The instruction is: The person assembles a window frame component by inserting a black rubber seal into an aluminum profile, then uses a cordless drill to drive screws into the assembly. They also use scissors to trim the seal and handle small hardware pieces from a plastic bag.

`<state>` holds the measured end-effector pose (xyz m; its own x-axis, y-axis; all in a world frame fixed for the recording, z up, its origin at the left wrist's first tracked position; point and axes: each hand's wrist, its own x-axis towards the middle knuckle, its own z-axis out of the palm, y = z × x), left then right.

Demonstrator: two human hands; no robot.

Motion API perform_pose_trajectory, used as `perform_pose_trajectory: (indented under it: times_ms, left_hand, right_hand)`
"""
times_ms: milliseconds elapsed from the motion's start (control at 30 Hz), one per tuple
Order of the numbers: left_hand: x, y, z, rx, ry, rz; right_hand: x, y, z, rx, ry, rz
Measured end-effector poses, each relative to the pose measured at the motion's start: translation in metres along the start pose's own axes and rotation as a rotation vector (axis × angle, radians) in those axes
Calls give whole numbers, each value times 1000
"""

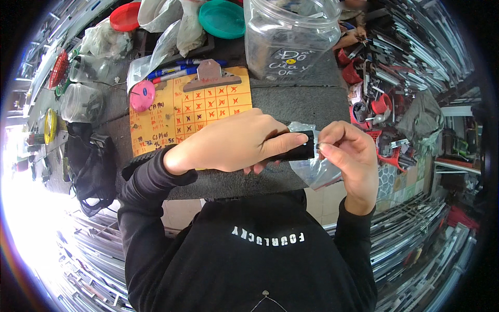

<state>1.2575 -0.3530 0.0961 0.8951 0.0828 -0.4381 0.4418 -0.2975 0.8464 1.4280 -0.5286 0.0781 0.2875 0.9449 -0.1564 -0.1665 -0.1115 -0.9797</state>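
Note:
My left hand is closed around a small black rectangular piece, its thumb lying along the top. The piece's right end sticks out past the thumb. At that end, my right hand pinches something tiny between thumb and forefinger, too small to name. Below both hands a clear plastic bag lies at the front right of the dark table. Under my left wrist and forearm rests a yellow clipboard with a hand-drawn grid of crossed boxes.
A big clear plastic jar stands at the back, beside a green lid and a red lid. Pens and a pink round object lie on the clipboard. Red baskets and metal bars fill the right side.

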Motion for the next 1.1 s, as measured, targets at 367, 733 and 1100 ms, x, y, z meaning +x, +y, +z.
perform_pose_trajectory:
  times_ms: [367, 733, 1100]
  left_hand:
    - [0, -2, 8, 41, 48, 7]
    - [4, -1, 12, 82, 95, -7]
    - [10, 1, 14, 179, 111, 81]
  right_hand:
    - [-4, 6, 5, -105, 34, -72]
    - [-1, 12, 4, -71, 25, -87]
    - [8, 19, -13, -15, -81, 18]
